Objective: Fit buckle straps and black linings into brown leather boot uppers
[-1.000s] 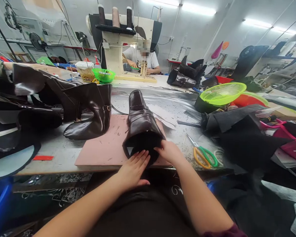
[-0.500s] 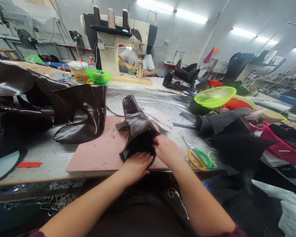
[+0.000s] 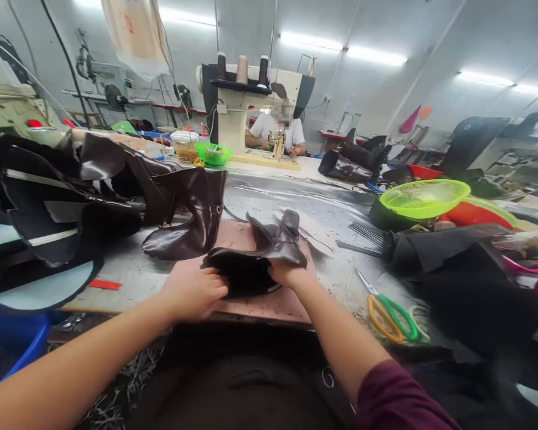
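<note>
A dark brown leather boot upper (image 3: 269, 251) lies on a pink cutting mat (image 3: 269, 301) at the near edge of the grey worktable (image 3: 130, 272). Its open top faces me and the piece is tipped over on its side. My left hand (image 3: 197, 291) grips the left side of the opening with curled fingers. My right hand (image 3: 289, 276) holds the right side of the opening, its fingers tucked under the leather.
A finished brown boot (image 3: 188, 221) and a heap of dark uppers (image 3: 49, 197) lie to the left. Green and orange scissors (image 3: 388, 307), black fabric (image 3: 452, 263) and a green basket (image 3: 424, 197) sit to the right. A person sews at a machine (image 3: 246, 113) across the table.
The boot upper has been turned from lying lengthwise away from me onto its side. Both hands went from resting at the opening to gripping it. The camera view shifted left.
</note>
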A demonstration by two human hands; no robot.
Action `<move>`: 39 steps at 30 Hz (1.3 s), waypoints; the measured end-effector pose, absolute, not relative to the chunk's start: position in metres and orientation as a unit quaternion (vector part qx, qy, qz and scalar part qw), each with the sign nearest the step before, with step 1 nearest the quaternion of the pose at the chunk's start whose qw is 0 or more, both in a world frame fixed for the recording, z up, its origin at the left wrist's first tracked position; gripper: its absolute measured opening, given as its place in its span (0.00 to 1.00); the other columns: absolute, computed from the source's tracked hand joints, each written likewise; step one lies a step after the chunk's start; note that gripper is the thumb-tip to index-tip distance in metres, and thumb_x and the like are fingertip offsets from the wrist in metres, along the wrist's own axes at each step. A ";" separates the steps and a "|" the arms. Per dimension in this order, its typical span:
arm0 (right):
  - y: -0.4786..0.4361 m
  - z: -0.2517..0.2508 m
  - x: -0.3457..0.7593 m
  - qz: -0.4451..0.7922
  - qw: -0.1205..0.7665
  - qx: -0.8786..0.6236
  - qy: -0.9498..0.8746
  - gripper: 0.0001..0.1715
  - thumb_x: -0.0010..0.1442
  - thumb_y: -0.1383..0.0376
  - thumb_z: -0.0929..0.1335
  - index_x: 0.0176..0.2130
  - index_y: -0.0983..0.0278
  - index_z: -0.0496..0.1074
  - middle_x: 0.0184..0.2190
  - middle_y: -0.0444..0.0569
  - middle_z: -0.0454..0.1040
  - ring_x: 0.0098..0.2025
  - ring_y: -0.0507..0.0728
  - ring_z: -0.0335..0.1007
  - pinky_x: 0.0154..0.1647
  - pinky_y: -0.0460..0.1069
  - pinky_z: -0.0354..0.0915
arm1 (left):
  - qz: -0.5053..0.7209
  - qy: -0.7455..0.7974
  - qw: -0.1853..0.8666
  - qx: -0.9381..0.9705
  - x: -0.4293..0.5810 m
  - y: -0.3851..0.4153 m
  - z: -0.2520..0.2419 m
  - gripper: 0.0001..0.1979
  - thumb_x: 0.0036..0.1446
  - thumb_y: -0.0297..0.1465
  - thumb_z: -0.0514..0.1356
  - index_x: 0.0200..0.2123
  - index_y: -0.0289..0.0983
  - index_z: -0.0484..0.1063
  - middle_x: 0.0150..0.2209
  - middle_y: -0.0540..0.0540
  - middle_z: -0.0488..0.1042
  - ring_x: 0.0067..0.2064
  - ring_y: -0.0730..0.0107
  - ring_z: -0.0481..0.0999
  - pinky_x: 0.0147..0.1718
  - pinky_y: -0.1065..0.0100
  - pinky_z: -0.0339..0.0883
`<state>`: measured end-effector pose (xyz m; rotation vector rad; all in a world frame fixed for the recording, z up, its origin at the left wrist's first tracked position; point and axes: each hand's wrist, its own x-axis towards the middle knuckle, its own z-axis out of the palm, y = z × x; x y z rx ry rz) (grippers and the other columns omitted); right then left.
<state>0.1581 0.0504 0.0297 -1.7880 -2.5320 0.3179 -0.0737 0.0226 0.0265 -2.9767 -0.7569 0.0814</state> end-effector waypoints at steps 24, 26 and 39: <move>0.031 0.014 0.176 0.026 -0.067 -0.398 -0.914 0.15 0.52 0.76 0.61 0.37 0.71 0.74 0.38 0.60 0.74 0.42 0.62 0.69 0.46 0.52 0.62 | -0.097 -0.333 -0.029 -0.938 0.002 0.032 -0.004 0.15 0.47 0.30 0.59 0.39 0.29 0.71 0.48 0.33 0.70 0.50 0.52 0.69 0.49 0.59 0.65; 0.031 0.011 0.176 0.026 -0.062 -0.376 -0.924 0.14 0.54 0.75 0.61 0.36 0.70 0.74 0.38 0.59 0.74 0.43 0.61 0.68 0.48 0.52 0.60 | -0.115 -0.364 -0.038 -0.924 0.005 0.031 -0.006 0.17 0.48 0.34 0.60 0.40 0.30 0.70 0.46 0.34 0.71 0.48 0.52 0.71 0.48 0.58 0.65; 0.033 0.016 0.172 0.039 0.052 -0.549 -0.833 0.21 0.50 0.67 0.64 0.47 0.64 0.66 0.44 0.54 0.72 0.42 0.62 0.69 0.41 0.52 0.62 | -0.148 -0.459 -0.036 -0.875 0.027 0.030 -0.017 0.16 0.57 0.24 0.49 0.47 0.29 0.67 0.50 0.36 0.70 0.50 0.60 0.70 0.50 0.60 0.63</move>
